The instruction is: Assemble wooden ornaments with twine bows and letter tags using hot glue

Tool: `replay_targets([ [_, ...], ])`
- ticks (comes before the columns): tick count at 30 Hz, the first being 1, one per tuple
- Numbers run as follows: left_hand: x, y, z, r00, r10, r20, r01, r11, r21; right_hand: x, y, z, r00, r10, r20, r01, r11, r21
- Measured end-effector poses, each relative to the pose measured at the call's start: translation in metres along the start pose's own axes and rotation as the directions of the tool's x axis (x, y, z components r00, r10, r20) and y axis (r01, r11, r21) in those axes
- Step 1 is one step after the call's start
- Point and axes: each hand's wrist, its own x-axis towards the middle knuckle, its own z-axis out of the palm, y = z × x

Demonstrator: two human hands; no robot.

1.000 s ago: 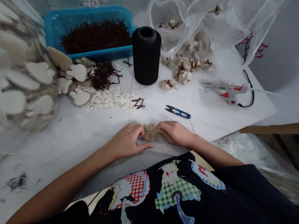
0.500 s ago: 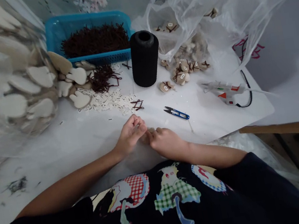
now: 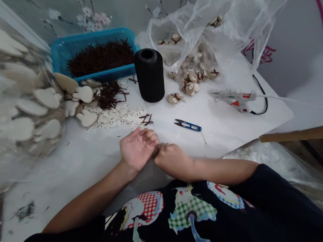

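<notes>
My left hand [image 3: 138,147] is turned palm up, its thumb apart from the palm and its fingers curled in toward the other hand. Against those fingertips rests my right hand [image 3: 174,158], closed in a fist with its back to me. Whatever is between the two hands is hidden by the fingers. Just beyond them on the white table lie a few loose dark brown bows [image 3: 146,119] and a heap of small white printed labels [image 3: 117,118]. Blue-handled thread snips [image 3: 188,125] lie to the right of my hands, touched by neither.
Behind stand a black thread cone [image 3: 151,77] and a blue basket [image 3: 92,37] of brown bows. Bunny-shaped felt pieces [image 3: 88,117] spill from a plastic bag on the left. Finished beige pieces with bows [image 3: 188,87] lie right, near a glue gun [image 3: 235,98] with its cord.
My left hand has rolled palm up, and its thumb has lifted away from the fingers. The right fist stays against it. The whole view has shifted slightly.
</notes>
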Motion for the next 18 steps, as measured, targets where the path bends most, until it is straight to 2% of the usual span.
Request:
replay_targets([
  [2, -0.005, 0.005, 0.01, 1.0, 0.0, 0.024, -0.001, 1.0, 0.011, 0.001, -0.002, -0.001, 1.0, 0.002, -0.006, -0.002, 1.0, -0.007],
  [4, -0.005, 0.013, 0.021, 0.995, 0.049, 0.085, -0.055, 0.996, 0.068, 0.001, -0.004, -0.001, 1.0, -0.001, -0.018, 0.0, 1.0, -0.03],
  [6, 0.004, 0.023, 0.03, 0.978, 0.12, 0.169, -0.157, 0.961, 0.229, 0.001, -0.005, 0.0, 0.999, -0.004, -0.035, 0.002, 0.998, -0.064],
  [8, 0.024, 0.032, 0.033, 0.968, 0.131, 0.216, -0.221, 0.849, 0.48, 0.0, -0.005, 0.003, 0.998, -0.004, -0.058, -0.002, 0.996, -0.095],
  [9, 0.036, 0.036, 0.032, 0.969, 0.122, 0.215, -0.223, 0.808, 0.545, 0.0, -0.004, 0.005, 0.997, -0.006, -0.073, -0.002, 0.995, -0.104],
  [14, 0.094, 0.048, 0.025, 0.956, 0.198, 0.217, -0.293, 0.674, 0.678, -0.007, 0.003, 0.014, 0.991, -0.057, -0.117, 0.043, 0.992, -0.12],
  [18, 0.125, 0.056, 0.033, 0.947, 0.254, 0.199, -0.315, 0.591, 0.743, -0.01, 0.01, 0.016, 0.993, -0.07, -0.094, 0.061, 0.994, -0.094],
])
